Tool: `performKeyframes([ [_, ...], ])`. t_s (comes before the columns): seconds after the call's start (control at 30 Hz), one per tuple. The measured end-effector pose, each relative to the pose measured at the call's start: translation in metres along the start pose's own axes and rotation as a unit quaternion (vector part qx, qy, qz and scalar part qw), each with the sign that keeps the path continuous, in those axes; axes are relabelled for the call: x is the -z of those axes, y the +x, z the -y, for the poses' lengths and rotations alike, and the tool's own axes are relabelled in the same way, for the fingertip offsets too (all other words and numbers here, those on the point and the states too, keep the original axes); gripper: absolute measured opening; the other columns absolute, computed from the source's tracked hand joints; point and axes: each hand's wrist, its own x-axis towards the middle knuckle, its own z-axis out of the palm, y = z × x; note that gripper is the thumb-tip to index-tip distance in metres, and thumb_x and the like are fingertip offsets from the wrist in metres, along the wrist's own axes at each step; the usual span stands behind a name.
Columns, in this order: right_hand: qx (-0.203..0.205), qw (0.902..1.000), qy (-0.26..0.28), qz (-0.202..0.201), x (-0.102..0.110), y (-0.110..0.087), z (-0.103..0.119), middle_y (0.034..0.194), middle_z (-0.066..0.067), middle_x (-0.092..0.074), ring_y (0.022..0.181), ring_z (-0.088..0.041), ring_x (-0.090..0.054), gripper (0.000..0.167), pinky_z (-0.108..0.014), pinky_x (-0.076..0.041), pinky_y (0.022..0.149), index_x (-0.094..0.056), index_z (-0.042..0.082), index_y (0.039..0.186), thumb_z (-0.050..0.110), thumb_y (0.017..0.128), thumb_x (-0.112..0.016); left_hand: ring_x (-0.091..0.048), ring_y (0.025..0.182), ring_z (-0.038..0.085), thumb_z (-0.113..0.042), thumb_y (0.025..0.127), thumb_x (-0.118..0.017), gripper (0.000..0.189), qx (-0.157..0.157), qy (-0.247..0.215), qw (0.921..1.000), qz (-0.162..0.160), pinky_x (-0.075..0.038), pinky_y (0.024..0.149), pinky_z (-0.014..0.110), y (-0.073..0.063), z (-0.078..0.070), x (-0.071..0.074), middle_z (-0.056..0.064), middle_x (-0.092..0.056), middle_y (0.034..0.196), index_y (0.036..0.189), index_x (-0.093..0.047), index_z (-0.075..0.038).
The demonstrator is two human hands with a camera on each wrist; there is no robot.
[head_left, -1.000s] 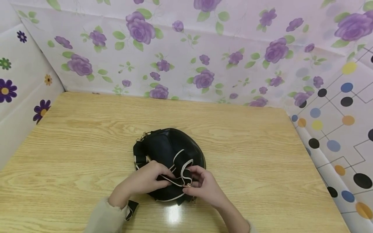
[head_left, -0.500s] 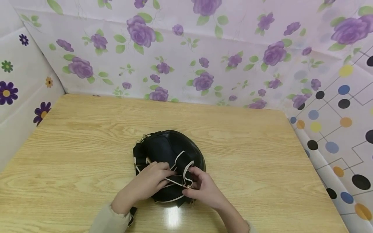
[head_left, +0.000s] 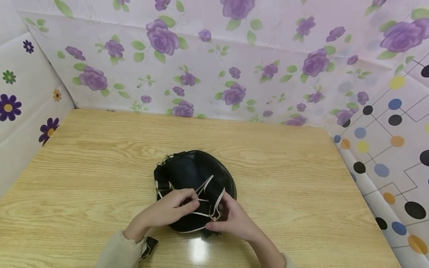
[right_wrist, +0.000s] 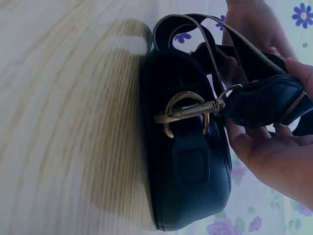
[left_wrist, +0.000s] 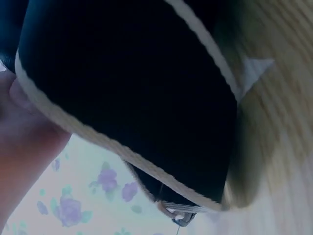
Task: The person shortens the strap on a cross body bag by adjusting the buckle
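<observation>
A black handbag point(head_left: 197, 163) lies on the table, its black strap point(head_left: 213, 190) with cream edging looped over the front. Thumb and fingers of my left hand point(head_left: 174, 206) are curled at the strap, over the bag's left front. My right hand point(head_left: 234, 219) grips the strap beside its small gold buckle point(head_left: 213, 219); the bag hides some of its fingers. In the right wrist view a gold clasp point(right_wrist: 195, 110) joins the strap's leather end point(right_wrist: 261, 100) to a ring on the bag's side. The wide strap point(left_wrist: 132, 83) fills much of the left wrist view.
The wooden table point(head_left: 295, 167) spreads around the bag. Behind it stands a wall covering with purple flowers point(head_left: 187, 56), with patterned sheets at both sides. A loose part of the strap point(head_left: 151, 245) hangs out by the left sleeve point(head_left: 120, 249).
My left hand has shifted slightly, its thumb and fingers now drawn together at the strap. My right hand has moved slightly down along the strap, and the strap loop by it has changed shape.
</observation>
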Motion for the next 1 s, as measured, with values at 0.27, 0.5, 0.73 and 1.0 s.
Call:
performKeyframes([
  [0.27, 0.015, 0.9982, -0.053, -0.025, 0.0023, -0.0018, 0.0037, 0.093, -0.010, -0.057, 0.075, -0.013, -0.053, 0.045, -0.026, -0.047, 0.063, -0.051, -0.005, 0.112, 0.001, 0.073, -0.072, -0.044, 0.061, 0.004, -0.026, 0.083, -0.065, 0.018, 0.005, -0.034, 0.9994, 0.002, -0.040, 0.053, 0.021, -0.0009, 0.0010, 0.0020, -0.009, -0.053, 0.072, 0.085, -0.056, -0.011],
  [0.5, 0.036, 0.9888, -0.131, -0.063, 0.0016, -0.0041, 0.0019, 0.096, -0.008, -0.061, 0.081, -0.016, -0.058, 0.040, -0.034, -0.049, 0.070, -0.060, 0.002, 0.105, 0.005, 0.068, -0.077, -0.057, 0.080, 0.008, -0.022, 0.078, -0.070, 0.023, -0.009, -0.062, 0.9978, -0.022, -0.047, 0.069, 0.026, -0.0035, 0.0020, 0.0030, -0.005, -0.064, 0.088, 0.097, -0.064, -0.009],
  [0.73, 0.060, 0.9812, -0.165, -0.080, 0.0013, -0.0075, 0.0016, 0.096, -0.005, -0.061, 0.084, -0.016, -0.059, 0.040, -0.035, -0.050, 0.072, -0.062, 0.004, 0.103, 0.009, 0.067, -0.079, -0.057, 0.096, 0.014, -0.020, 0.078, -0.070, 0.035, -0.056, -0.049, 0.9965, -0.039, -0.045, 0.081, 0.030, -0.0039, 0.0051, 0.0001, 0.005, -0.064, 0.102, 0.107, -0.064, -0.001],
  [1.0, 0.049, 0.9740, -0.204, -0.086, 0.0009, -0.0090, 0.0051, 0.088, 0.000, -0.060, 0.079, -0.016, -0.057, 0.040, -0.031, -0.050, 0.066, -0.062, 0.009, 0.100, 0.016, 0.065, -0.080, -0.059, 0.092, 0.014, -0.020, 0.075, -0.073, 0.033, -0.058, -0.052, 0.9960, -0.045, -0.047, 0.078, 0.029, -0.0048, 0.0032, 0.0009, 0.007, -0.065, 0.098, 0.101, -0.067, 0.000],
])
